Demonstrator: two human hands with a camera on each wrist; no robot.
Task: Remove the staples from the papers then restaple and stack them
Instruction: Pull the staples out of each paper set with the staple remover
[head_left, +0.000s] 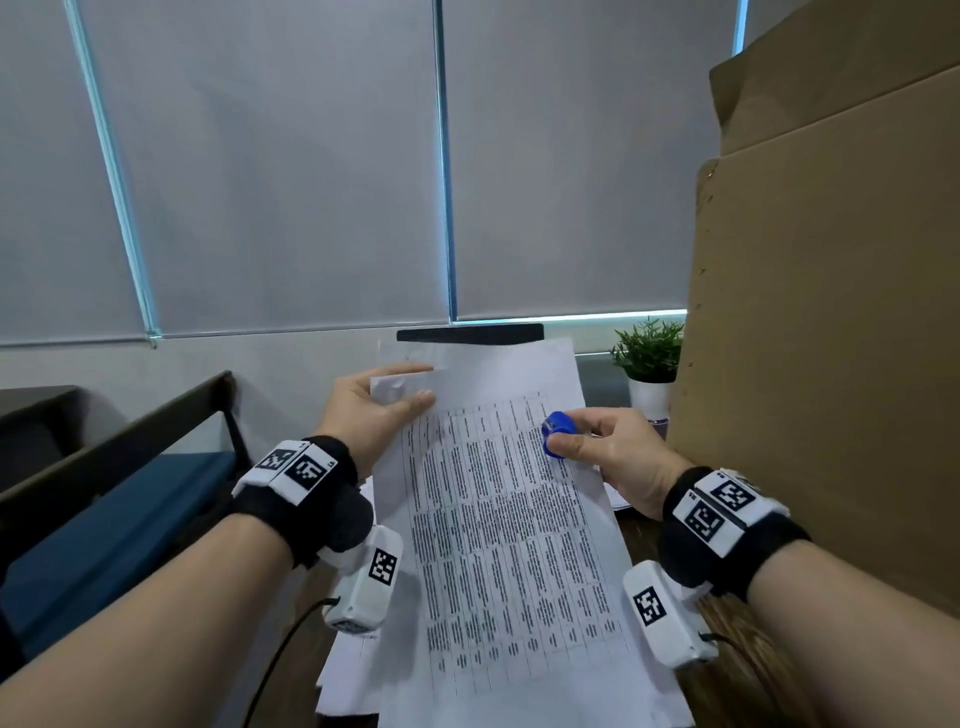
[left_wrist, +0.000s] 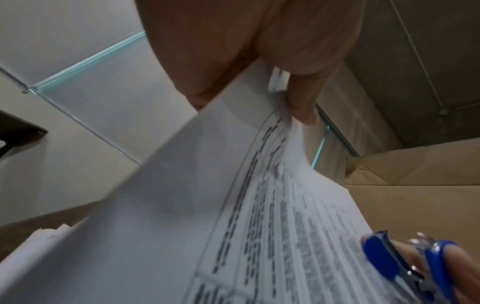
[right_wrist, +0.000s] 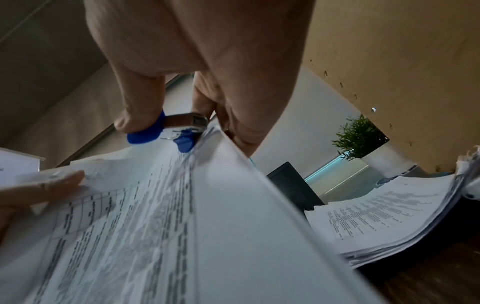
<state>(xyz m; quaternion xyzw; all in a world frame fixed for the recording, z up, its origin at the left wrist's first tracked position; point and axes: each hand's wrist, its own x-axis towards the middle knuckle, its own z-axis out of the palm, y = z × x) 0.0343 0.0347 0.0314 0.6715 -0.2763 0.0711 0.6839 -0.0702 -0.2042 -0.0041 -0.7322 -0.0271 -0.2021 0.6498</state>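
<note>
A stapled set of printed papers with a dense table is lifted above the desk. My left hand pinches its top left corner, thumb on the front, fingers behind; the same papers fill the left wrist view. My right hand grips a blue staple remover between thumb and fingers, over the sheet's right edge. In the right wrist view the staple remover shows blue grips and metal jaws just above the papers. No staple is visible.
A thick pile of printed papers lies on the dark wooden desk to the right. Tall cardboard boxes stand close on the right. A small potted plant stands behind. More sheets lie under the lifted set.
</note>
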